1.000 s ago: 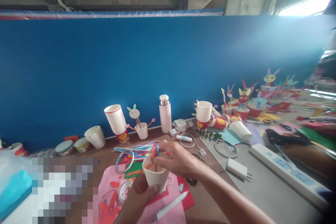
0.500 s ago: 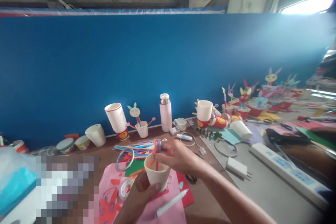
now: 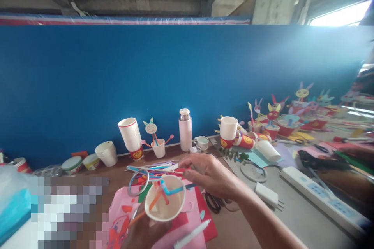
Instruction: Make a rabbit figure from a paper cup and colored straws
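A white paper cup (image 3: 172, 206) is held by my left hand (image 3: 149, 229), fingers wrapped round its lower side. The cup tips so its opening faces me. Orange and blue straws (image 3: 172, 190) are inside; an orange one pokes out over the left rim and a blue one over the right. My right hand (image 3: 198, 171) hovers at the cup's right rim beside the blue straw's end, fingers bent; whether they touch it is unclear. Beneath lie pink paper (image 3: 119, 198), red cut-outs (image 3: 119, 229) and a white marker (image 3: 193, 234).
Loose straws (image 3: 154, 167) lie behind the cup. Farther back stand stacked cups (image 3: 130, 134), a rabbit figure (image 3: 151, 128), a pink flask (image 3: 185, 132) and another cup stack (image 3: 228, 127). A power strip (image 3: 318, 190) and charger (image 3: 267, 194) are at right; black scissors (image 3: 214, 202) lie nearby.
The cup has tilted toward me and shifted slightly left. My right hand has left the straws' upright ends and moved right. The blue straw now sticks out over the right rim.
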`<state>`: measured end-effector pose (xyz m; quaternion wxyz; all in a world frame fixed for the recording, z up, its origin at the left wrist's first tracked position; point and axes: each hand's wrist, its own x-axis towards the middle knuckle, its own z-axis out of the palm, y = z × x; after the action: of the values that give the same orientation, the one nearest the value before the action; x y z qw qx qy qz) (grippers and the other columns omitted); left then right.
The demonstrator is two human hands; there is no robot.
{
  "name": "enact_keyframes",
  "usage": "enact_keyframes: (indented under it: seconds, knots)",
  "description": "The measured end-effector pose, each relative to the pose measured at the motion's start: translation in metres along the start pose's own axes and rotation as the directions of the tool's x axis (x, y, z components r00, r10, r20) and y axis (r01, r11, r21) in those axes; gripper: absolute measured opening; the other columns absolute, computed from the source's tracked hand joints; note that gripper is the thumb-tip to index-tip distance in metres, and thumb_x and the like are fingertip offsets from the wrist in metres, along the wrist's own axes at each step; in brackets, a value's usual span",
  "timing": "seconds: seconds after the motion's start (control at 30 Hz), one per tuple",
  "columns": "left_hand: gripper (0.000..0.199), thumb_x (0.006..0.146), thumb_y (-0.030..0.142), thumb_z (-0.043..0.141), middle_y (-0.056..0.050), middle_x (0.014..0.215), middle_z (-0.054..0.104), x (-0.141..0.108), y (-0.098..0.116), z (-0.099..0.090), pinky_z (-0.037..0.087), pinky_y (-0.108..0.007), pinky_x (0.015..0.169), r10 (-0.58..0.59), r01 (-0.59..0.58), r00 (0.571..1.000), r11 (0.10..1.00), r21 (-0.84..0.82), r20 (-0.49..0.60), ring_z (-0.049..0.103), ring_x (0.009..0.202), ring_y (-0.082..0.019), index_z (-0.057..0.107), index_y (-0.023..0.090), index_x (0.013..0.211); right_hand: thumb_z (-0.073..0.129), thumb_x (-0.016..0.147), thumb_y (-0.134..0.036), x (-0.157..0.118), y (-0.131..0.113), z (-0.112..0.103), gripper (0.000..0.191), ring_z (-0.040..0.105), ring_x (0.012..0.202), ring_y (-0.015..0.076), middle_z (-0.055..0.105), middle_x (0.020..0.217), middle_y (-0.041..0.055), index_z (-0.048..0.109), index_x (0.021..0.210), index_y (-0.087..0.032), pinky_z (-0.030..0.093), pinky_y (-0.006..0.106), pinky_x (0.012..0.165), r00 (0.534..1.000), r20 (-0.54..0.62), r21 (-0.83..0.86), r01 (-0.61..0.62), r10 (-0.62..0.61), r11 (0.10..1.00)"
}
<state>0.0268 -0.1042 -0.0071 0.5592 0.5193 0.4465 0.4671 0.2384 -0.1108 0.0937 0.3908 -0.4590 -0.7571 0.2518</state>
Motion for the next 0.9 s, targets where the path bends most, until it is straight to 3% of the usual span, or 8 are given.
enact_keyframes:
  seconds: [0.1, 0.23, 0.4, 0.5, 0.6, 0.73, 0.9]
  knots:
    - [0.030, 0.046, 0.035, 0.080, -0.006, 0.070, 0.069, -0.003, 0.001, -0.006, 0.039, -0.040, 0.092, 0.094, -0.079, 0.992, 0.982, 0.169, -0.082, 0.057, 0.094, -0.035, 0.071, 0.025, 0.073, 0.056, 0.081, -0.026, -0.006, -0.006, -0.004, 0.016, 0.058, 0.085, 0.0146, 0.065, 0.093, -0.0004, 0.063, 0.095, -0.023, 0.043, 0.027, 0.078, 0.999, 0.029, -0.082, 0.048, -0.046, 0.995]
    - [0.016, 0.046, 0.027, 0.080, -0.005, 0.054, 0.063, -0.002, 0.002, -0.011, 0.041, -0.036, 0.091, 0.107, -0.103, 0.993, 0.992, 0.071, -0.058, 0.053, 0.102, -0.035, 0.067, 0.027, 0.055, 0.057, 0.077, -0.022, -0.011, -0.012, -0.007, 0.016, 0.058, 0.080, 0.0143, 0.065, 0.088, -0.0010, 0.062, 0.092, -0.023, 0.042, 0.026, 0.071, 0.997, 0.075, -0.167, 0.029, -0.017, 0.985]
    - [0.020, 0.049, 0.028, 0.077, -0.007, 0.070, 0.068, -0.006, 0.009, -0.006, 0.040, -0.038, 0.091, 0.113, -0.106, 0.991, 0.990, 0.090, -0.074, 0.053, 0.101, -0.035, 0.071, 0.026, 0.069, 0.054, 0.075, -0.014, -0.011, -0.016, 0.000, 0.019, 0.056, 0.069, 0.0121, 0.065, 0.080, -0.0022, 0.062, 0.090, -0.022, 0.039, 0.023, 0.063, 0.994, 0.108, -0.211, 0.049, -0.027, 0.976]
    - [0.018, 0.050, 0.027, 0.077, -0.006, 0.067, 0.066, -0.010, 0.011, -0.001, 0.038, -0.038, 0.093, 0.145, -0.126, 0.984, 0.978, 0.169, -0.107, 0.052, 0.102, -0.035, 0.070, 0.026, 0.066, 0.050, 0.076, -0.013, -0.009, -0.018, 0.007, 0.016, 0.053, 0.058, 0.0110, 0.062, 0.067, -0.0031, 0.062, 0.084, -0.021, 0.036, 0.022, 0.057, 0.993, 0.120, -0.248, 0.034, -0.004, 0.968]
    - [0.023, 0.048, 0.026, 0.077, -0.005, 0.067, 0.066, -0.011, 0.010, 0.000, 0.041, -0.037, 0.087, 0.158, -0.130, 0.978, 0.973, 0.193, -0.138, 0.054, 0.097, -0.035, 0.070, 0.026, 0.069, 0.046, 0.079, -0.013, -0.008, -0.020, 0.011, 0.016, 0.055, 0.062, 0.0125, 0.064, 0.071, -0.0007, 0.060, 0.082, -0.020, 0.035, 0.021, 0.056, 0.992, 0.122, -0.285, 0.023, 0.013, 0.958]
    - [0.027, 0.053, 0.036, 0.074, -0.006, 0.072, 0.068, -0.009, 0.014, 0.003, 0.046, -0.035, 0.073, 0.104, -0.090, 0.994, 0.963, 0.256, -0.040, 0.059, 0.074, -0.029, 0.070, 0.022, 0.076, 0.045, 0.081, -0.016, -0.008, -0.020, 0.014, 0.012, 0.056, 0.062, 0.0144, 0.063, 0.070, 0.0015, 0.057, 0.082, -0.019, 0.033, 0.022, 0.056, 0.989, 0.147, -0.357, 0.025, 0.030, 0.934]
    - [0.035, 0.054, 0.043, 0.073, -0.009, 0.082, 0.070, -0.007, 0.024, 0.010, 0.047, -0.036, 0.075, 0.095, -0.096, 0.995, 0.985, 0.144, 0.014, 0.060, 0.082, -0.031, 0.072, 0.019, 0.079, 0.044, 0.081, -0.016, -0.008, -0.014, 0.021, 0.017, 0.055, 0.065, 0.0161, 0.061, 0.069, 0.0015, 0.055, 0.092, -0.020, 0.033, 0.024, 0.061, 0.993, 0.121, -0.388, 0.036, 0.012, 0.921]
